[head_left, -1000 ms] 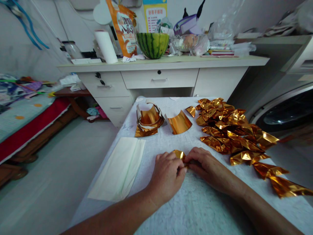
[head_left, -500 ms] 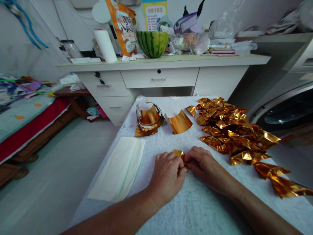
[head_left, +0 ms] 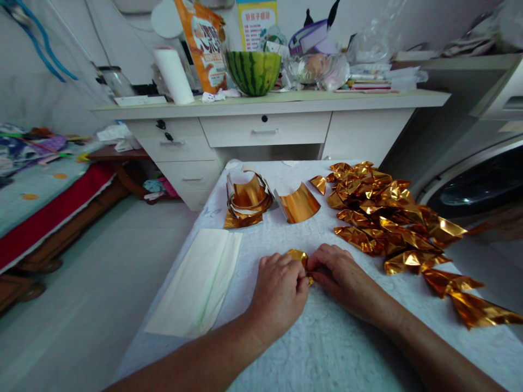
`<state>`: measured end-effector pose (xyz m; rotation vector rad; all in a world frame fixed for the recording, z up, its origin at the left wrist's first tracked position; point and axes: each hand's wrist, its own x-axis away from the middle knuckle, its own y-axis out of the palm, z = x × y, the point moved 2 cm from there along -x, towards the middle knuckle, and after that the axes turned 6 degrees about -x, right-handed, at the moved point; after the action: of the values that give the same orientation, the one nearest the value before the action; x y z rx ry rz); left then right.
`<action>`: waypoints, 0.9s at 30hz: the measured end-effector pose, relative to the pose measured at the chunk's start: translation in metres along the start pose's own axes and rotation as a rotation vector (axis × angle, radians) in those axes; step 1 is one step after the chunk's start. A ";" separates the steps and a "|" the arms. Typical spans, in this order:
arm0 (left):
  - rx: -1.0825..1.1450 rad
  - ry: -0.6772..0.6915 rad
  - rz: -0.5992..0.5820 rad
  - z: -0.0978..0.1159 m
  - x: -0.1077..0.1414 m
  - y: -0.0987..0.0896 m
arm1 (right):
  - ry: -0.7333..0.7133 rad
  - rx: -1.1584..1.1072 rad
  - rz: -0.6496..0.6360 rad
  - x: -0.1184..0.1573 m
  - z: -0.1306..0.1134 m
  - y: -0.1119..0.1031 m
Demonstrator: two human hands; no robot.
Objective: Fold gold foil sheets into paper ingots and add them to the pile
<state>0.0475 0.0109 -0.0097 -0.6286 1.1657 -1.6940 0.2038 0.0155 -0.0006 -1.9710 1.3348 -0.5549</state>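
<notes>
Between my two hands, low over the cloth-covered table, is a piece of gold foil, mostly hidden by my fingers. My left hand closes on its left side, thumb against bent fingers. From the right, my right hand pinches the foil's right edge, with the fingertips of both hands almost meeting. Beyond them lie a curved gold foil sheet and a loose roll of gold foil strips. Many twisted gold foil pieces are heaped to the right.
A folded pale paper sheet lies left of my hands. Behind the table stands a white desk with half a watermelon, an orange snack bag and a paper roll. A washing machine is at right, a bed at left.
Both hands keep nearly the same hold on the gold foil. The whole view has shifted very slightly; the things on the table stay in place.
</notes>
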 end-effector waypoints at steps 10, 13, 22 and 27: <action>-0.011 -0.001 0.002 0.000 0.000 0.001 | -0.085 -0.092 -0.034 0.003 0.003 -0.007; -0.010 0.005 0.001 0.000 0.000 0.001 | -0.069 -0.080 -0.047 0.003 0.003 -0.008; -0.004 0.003 -0.008 0.001 0.000 -0.001 | -0.028 -0.014 -0.042 0.002 0.000 -0.004; 0.004 -0.005 0.006 0.001 0.000 -0.001 | 0.012 0.053 -0.017 0.000 -0.003 0.000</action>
<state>0.0479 0.0107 -0.0089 -0.6256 1.1590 -1.6884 0.2017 0.0149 0.0012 -1.9404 1.2989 -0.6051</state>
